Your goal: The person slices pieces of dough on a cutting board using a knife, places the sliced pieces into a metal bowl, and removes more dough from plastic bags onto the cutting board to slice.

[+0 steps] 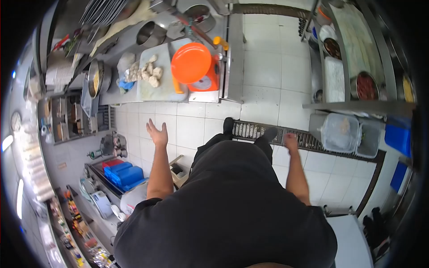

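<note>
My left hand (157,133) hangs in the air over the white floor tiles, fingers spread, holding nothing. It is nearest to the front edge of the counter. My right hand (291,141) is over the floor drain, its fingers curled in; whether anything is inside them is too small to tell. Ahead on the counter, pale lumpy pieces (153,75) lie on a white cutting board (156,93). A knife with a yellow-orange handle (177,85) rests at the board's right side. Beside it stands an orange scale (203,84) with a round orange tray (191,63) on top.
Metal pots (151,34) stand at the back of the counter. A metal bowl (99,78) is at its left end. On the right are shelves with a pot of red food (367,85) and clear plastic tubs (339,132). Blue containers (126,174) sit at the left. A drain grate (252,130) crosses the floor.
</note>
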A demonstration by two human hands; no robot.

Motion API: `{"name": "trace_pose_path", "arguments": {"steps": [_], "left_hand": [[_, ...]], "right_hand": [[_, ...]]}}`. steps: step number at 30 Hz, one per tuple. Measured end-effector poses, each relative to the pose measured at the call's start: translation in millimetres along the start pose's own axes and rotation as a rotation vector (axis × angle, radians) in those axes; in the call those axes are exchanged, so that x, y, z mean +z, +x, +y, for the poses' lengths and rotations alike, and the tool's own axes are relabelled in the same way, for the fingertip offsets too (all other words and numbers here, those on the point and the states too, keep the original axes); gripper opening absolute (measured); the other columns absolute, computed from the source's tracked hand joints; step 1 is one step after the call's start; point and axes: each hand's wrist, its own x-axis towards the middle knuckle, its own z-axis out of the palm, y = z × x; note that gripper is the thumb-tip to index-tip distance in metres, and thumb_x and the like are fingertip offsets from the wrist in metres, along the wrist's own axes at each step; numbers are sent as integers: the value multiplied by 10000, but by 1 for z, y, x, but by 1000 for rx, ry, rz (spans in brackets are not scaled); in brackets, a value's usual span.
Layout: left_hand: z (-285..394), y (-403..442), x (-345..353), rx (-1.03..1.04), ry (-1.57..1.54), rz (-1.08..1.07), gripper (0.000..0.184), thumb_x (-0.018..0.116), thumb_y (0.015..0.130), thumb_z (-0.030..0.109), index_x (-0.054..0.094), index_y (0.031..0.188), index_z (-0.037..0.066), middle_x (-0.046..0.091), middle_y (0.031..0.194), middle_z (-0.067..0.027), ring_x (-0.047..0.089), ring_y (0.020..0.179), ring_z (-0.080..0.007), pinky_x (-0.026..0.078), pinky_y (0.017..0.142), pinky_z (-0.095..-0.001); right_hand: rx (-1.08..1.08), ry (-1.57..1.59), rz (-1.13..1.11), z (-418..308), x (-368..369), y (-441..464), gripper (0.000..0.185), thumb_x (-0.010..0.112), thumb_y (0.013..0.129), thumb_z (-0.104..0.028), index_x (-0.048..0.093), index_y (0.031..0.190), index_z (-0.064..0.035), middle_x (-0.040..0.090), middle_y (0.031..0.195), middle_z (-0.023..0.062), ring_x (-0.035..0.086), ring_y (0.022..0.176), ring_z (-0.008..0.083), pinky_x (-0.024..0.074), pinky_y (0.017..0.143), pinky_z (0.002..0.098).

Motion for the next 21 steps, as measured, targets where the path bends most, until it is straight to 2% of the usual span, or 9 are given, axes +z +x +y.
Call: {"name": "trace_pose_path", "arguments": {"steps": [2,3,5,11,14,16,18,20,21], "left_hand": [[35,-11,3,27,-45,23,928,799,944,276,295,1703,100,227,1738,-315,320,1573,-507,337,1283,-534],[29,16,2,105,-80,28,926,800,940,270,300,1701,102,260,1722,-319,328,1569,-507,342,1279,-534],[46,43,-3,281,-93,83,921,800,933,259,311,1698,107,326,1690,-327,344,1561,-508,351,1269,-534],[88,159,7,440,1,131,880,833,895,336,427,1643,111,497,1567,-260,561,1367,-461,486,1114,-536],[76,219,27,515,-136,55,838,856,863,325,501,1589,108,557,1446,-256,602,1280,-470,523,1049,-556],[58,243,33,617,-189,16,800,847,859,300,526,1568,116,559,1424,-252,613,1240,-476,531,1030,-560],[40,244,29,712,-230,-46,754,833,833,216,567,1533,120,562,1404,-246,602,1223,-472,532,1030,-545],[18,237,18,795,-265,-200,747,819,819,151,579,1526,125,569,1397,-229,579,1247,-464,521,1058,-532],[13,240,11,843,-276,-267,746,812,812,119,585,1523,127,573,1394,-221,567,1259,-460,516,1072,-526]], "right_hand": [[-6,37,-46,-17,10,1,393,728,1011,-370,736,1257,-64,770,1042,115,723,903,169,597,767,378],[-138,-130,-54,-67,35,-22,443,727,1021,-372,697,1334,-60,744,1079,91,698,916,138,590,797,352],[-179,85,-229,-131,70,-44,446,758,1010,-353,701,1326,-44,768,1079,105,710,962,189,575,882,369],[-331,-101,-553,-337,141,-97,454,745,1031,-298,652,1390,-36,721,1086,110,674,920,184,572,832,354],[-458,-119,-463,-443,209,-110,458,751,1022,-275,644,1400,-39,694,1104,106,669,908,196,568,818,365],[-738,-136,-203,-484,267,-89,501,758,1002,-248,616,1437,-43,668,1148,124,683,928,249,575,829,422],[-865,-464,196,-537,305,-77,548,756,985,-236,585,1472,-53,645,1227,141,692,983,323,579,855,477],[-840,-692,478,-562,340,-43,624,769,962,-248,542,1515,-68,640,1244,165,689,1039,391,590,891,492],[-771,-745,511,-573,352,-30,647,769,957,-253,527,1529,-73,638,1256,172,688,1052,403,592,905,489]]}}
